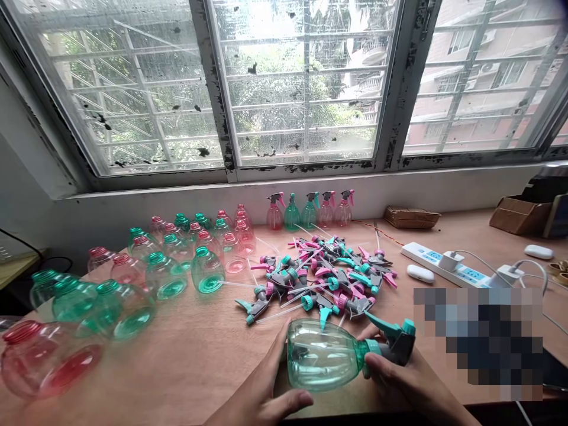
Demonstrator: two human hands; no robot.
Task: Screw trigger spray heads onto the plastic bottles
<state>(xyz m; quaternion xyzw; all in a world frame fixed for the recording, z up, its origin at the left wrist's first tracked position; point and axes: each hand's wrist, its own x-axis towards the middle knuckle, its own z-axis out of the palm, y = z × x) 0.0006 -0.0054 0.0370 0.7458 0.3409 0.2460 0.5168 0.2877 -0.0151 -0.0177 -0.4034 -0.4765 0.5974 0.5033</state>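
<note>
A clear green spray bottle [322, 354] lies on its side near the table's front edge. My left hand [261, 384] cups its base, fingers curled around the body. My right hand [399, 378] grips the neck, where a grey and teal trigger sprayer head [394, 338] sits on the bottle. Just beyond lies a pile of loose trigger heads [319, 278] in pink, teal and grey, with thin dip tubes sticking out.
Several empty green and pink bottles [164, 266] lie across the left of the wooden table [199, 355]. Several finished spray bottles [310, 210] stand by the wall under the window. A white power strip [448, 263], cables, cardboard boxes [519, 214] and a blurred patch [479, 337] are at right.
</note>
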